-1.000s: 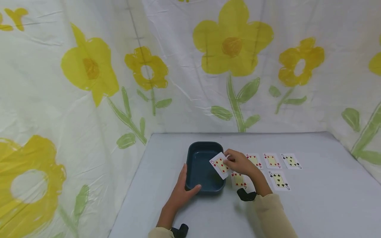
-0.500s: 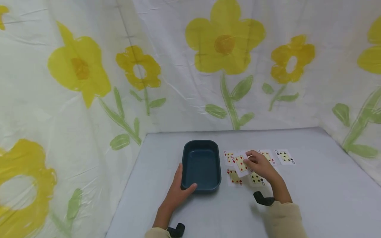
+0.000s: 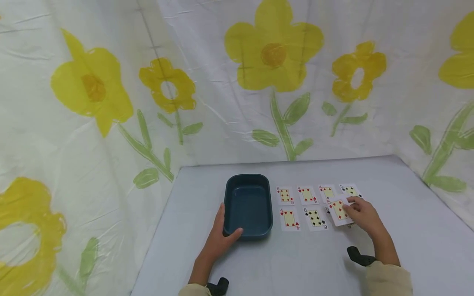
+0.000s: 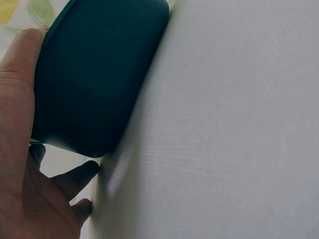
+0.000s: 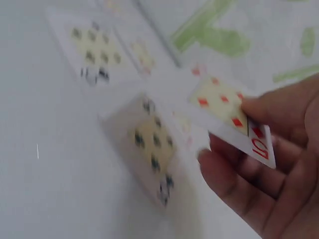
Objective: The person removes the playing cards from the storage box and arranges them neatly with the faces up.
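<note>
A dark teal rectangular tub (image 3: 247, 232) stands on the table. My left hand (image 3: 218, 238) rests at its near left corner, fingers straight along the left side and thumb by the near rim. In the left wrist view, the thumb (image 4: 17, 74) lies along the tub's wall. Between thumb and fingers my right hand (image 3: 364, 213) pinches a playing card, the five of diamonds (image 3: 338, 210), by its right edge. It is tilted over a five of clubs (image 5: 153, 144), which the head view shows mostly hidden beneath it.
Several playing cards lie face up in two rows right of the tub, among them a six of diamonds (image 3: 285, 195), a four of hearts (image 3: 290, 219) and a six of spades (image 3: 315, 218). A flowered curtain (image 3: 222, 135) hangs behind the table (image 3: 296, 267).
My right hand has carried the five of diamonds rightward, from over the tub across the cards to the right end of the near row. The left hand stays at the tub; the view has shifted slightly.
</note>
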`<action>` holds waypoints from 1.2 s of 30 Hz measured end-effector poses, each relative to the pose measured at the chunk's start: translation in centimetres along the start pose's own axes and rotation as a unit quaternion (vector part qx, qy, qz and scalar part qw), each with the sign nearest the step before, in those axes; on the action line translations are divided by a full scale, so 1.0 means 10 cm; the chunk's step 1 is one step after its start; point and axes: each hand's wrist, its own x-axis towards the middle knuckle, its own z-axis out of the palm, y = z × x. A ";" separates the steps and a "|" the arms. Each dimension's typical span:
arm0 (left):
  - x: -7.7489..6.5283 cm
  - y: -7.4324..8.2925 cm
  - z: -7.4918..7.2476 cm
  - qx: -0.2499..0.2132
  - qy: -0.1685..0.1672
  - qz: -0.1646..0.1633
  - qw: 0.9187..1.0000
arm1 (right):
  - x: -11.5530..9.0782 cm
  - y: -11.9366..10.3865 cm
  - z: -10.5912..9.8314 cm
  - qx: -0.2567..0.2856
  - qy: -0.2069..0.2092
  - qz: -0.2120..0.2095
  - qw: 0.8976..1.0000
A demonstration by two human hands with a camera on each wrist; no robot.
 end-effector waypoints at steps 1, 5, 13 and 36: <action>0.00 0.00 -0.01 -0.001 0.000 -0.001 1.000 | -0.01 0.04 -0.03 -0.011 0.010 0.016 1.000; -0.01 -0.01 -0.04 0.001 0.000 -0.002 1.000 | -0.04 0.16 -0.14 -0.040 0.047 0.083 0.995; -0.02 -0.03 -0.07 -0.001 -0.001 0.002 1.000 | -0.01 0.29 -0.13 -0.081 0.072 0.158 0.982; -0.08 -0.06 -0.17 -0.005 0.003 -0.005 1.000 | 0.07 0.28 0.11 -0.125 0.113 0.159 0.973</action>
